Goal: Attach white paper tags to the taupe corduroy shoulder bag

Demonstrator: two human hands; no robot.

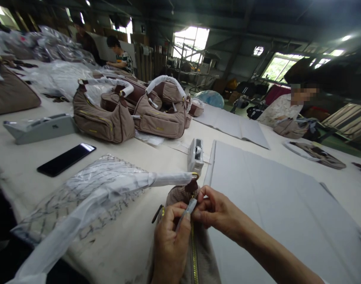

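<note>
I'm pinching a small strip of pale tape or film (pixel 188 209), I think, at the gold zipper (pixel 194 252) of the taupe quilted fabric handbag (pixel 204 256) lying at the table's near edge, my left hand (pixel 170 240) and right hand (pixel 217 211) both closed on it. The paper-wrapped handle (pixel 109 201) is trailing left. If my fingertips slip, the strip could be creasing or sticking crooked.
</note>
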